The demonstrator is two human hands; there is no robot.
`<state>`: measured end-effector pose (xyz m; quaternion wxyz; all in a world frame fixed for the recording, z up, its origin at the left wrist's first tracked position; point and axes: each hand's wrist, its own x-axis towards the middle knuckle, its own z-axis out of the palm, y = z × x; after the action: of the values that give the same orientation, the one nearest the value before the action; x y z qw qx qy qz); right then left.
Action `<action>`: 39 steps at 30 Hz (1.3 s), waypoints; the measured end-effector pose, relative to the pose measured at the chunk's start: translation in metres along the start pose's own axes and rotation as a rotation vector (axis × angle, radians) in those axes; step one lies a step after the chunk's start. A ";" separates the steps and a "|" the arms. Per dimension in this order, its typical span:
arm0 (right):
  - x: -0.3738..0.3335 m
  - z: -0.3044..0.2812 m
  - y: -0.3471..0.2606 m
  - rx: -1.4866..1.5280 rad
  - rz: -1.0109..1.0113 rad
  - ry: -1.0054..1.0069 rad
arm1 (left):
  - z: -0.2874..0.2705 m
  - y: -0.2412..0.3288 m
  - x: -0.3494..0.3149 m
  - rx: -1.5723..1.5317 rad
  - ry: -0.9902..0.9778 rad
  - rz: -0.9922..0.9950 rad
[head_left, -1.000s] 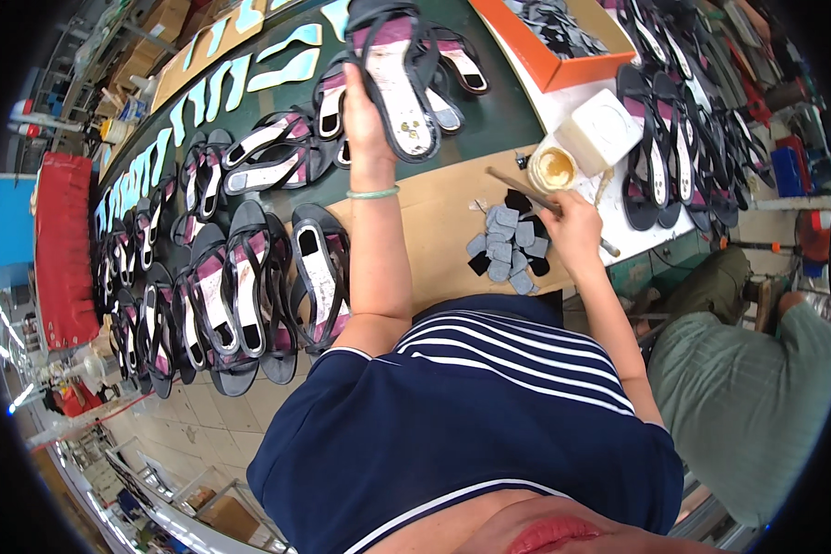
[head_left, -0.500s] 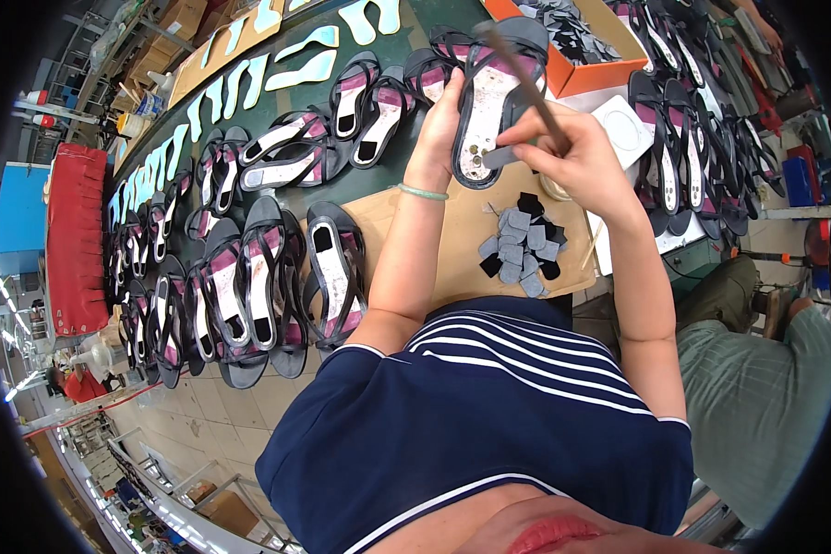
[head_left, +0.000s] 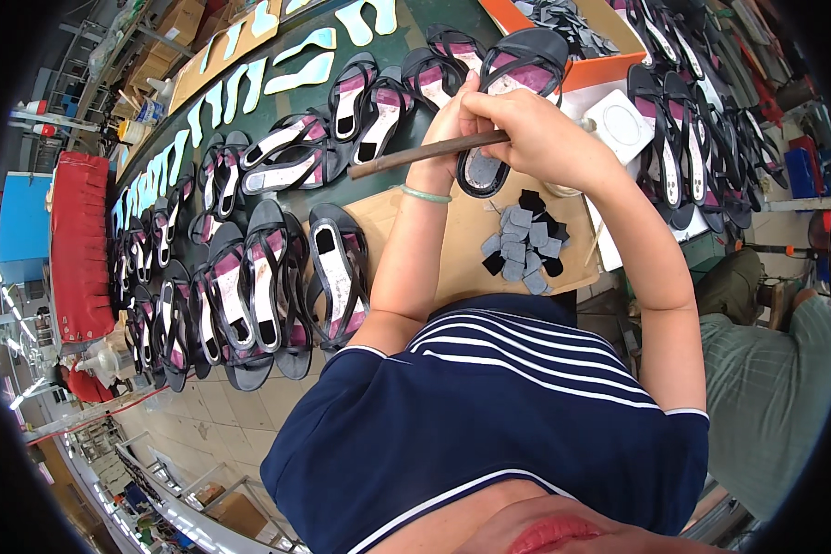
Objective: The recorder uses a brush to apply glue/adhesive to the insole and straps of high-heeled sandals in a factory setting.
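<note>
My left hand [head_left: 445, 138] is closed around the side of a black strappy sandal [head_left: 531, 72] with a purple and white insole, its heel pointing toward me. In the heel lies a grey pad [head_left: 482, 170]. My right hand [head_left: 549, 138] is over the middle of the sandal, gripping a brown stick [head_left: 425, 154] that crosses in front of my left wrist. Its fingertips meet the left hand's fingers at the sandal's edge, partly hiding the insole. Below the sandal, several loose grey and black pads [head_left: 526, 242] lie in a pile on a cardboard sheet [head_left: 452, 254].
Rows of similar sandals [head_left: 266, 268] stand at the left, with more sandals [head_left: 679, 138] at the right. An orange box [head_left: 609, 69] of pads is at the back, near a white square device [head_left: 620, 125]. Pale blue-edged pieces [head_left: 305, 69] lie on the green table. Another person [head_left: 757, 397] sits at right.
The grey pad, held in my right fingers before, now lies in the sandal's heel. My right hand has moved up and left, and the stick has swung to point left.
</note>
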<state>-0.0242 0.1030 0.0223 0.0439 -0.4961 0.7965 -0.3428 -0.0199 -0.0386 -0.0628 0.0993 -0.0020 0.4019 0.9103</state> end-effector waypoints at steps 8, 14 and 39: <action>-0.009 0.006 -0.009 -0.150 0.032 0.209 | -0.026 -0.011 0.015 0.170 0.009 0.049; -0.042 -0.043 -0.030 0.238 0.172 0.582 | -0.008 0.001 0.007 -0.053 0.033 0.016; -0.240 -0.065 -0.004 0.607 0.145 1.289 | -0.026 -0.079 0.121 -0.804 0.010 -0.039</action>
<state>0.0734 0.3317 0.0099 -0.2767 -0.1067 0.5643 -0.7704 -0.1256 0.0165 -0.1482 0.1059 -0.0528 0.0144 0.9929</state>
